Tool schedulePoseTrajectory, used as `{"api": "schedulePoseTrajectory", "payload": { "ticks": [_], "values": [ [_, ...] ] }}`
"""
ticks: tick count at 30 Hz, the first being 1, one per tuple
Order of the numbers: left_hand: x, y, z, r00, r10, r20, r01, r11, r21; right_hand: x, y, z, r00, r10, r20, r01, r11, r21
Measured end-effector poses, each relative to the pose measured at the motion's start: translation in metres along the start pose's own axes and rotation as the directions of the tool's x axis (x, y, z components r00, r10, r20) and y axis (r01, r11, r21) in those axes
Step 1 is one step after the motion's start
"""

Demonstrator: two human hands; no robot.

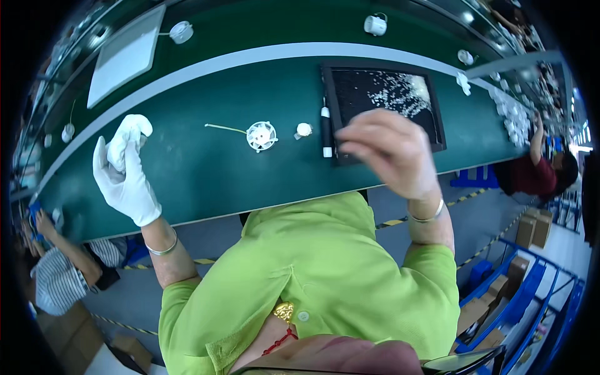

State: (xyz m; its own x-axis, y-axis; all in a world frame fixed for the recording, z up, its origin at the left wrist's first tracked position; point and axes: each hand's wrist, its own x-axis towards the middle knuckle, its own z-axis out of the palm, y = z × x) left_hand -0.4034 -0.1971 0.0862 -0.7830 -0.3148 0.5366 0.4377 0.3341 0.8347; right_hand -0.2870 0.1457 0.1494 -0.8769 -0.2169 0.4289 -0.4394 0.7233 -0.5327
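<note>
My left hand [128, 172] wears a white glove and is raised over the left part of the green table. Its fingers are curled together, and a white bulge at their tips may be a held thing or the glove itself. Bare and slightly blurred, my right hand [394, 147] hovers at the near edge of a black tray [437, 128], thumb and fingers pinched. Whatever is between them is too small to see. Many tiny white pieces [400, 94] lie in the tray. Between my hands sit a round white spoked part [261, 136] with a pale wire and a small white part [304, 130].
A black-and-white pen-like tool [326, 131] lies along the tray's left side. Beyond a pale strip [262, 57] are a white panel [127, 56] and white cylindrical parts [375, 25]. Clear plastic pieces [514, 119] are heaped at right. Other people work at both sides.
</note>
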Motion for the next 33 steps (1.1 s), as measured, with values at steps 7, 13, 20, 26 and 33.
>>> {"api": "schedulePoseTrajectory", "payload": {
  "ticks": [7, 13, 20, 26, 33],
  "values": [
    [-0.069, -0.056, -0.033, 0.950, -0.194, -0.243, 0.251, 0.940, 0.231, -0.037, 0.048, -0.043, 0.977, 0.209, 0.032, -0.210, 0.977, 0.025],
    [-0.079, -0.060, 0.015, 0.961, -0.260, -0.091, 0.273, 0.947, 0.171, -0.046, 0.051, 0.052, 0.884, 0.001, 0.468, 0.133, 0.958, -0.254],
    [-0.036, -0.080, 0.048, 0.981, -0.174, 0.083, 0.127, 0.907, 0.403, -0.055, 0.052, 0.084, 0.921, 0.023, 0.389, 0.131, 0.922, -0.364],
    [-0.008, -0.086, 0.038, 0.854, -0.345, 0.389, 0.092, 0.836, 0.541, -0.054, 0.059, 0.081, 0.918, -0.018, 0.396, 0.161, 0.929, -0.332],
    [-0.011, -0.017, 0.019, 0.949, -0.010, 0.314, -0.262, 0.530, 0.807, -0.034, 0.072, 0.090, 0.897, -0.102, 0.430, 0.256, 0.912, -0.319]
  ]
}}
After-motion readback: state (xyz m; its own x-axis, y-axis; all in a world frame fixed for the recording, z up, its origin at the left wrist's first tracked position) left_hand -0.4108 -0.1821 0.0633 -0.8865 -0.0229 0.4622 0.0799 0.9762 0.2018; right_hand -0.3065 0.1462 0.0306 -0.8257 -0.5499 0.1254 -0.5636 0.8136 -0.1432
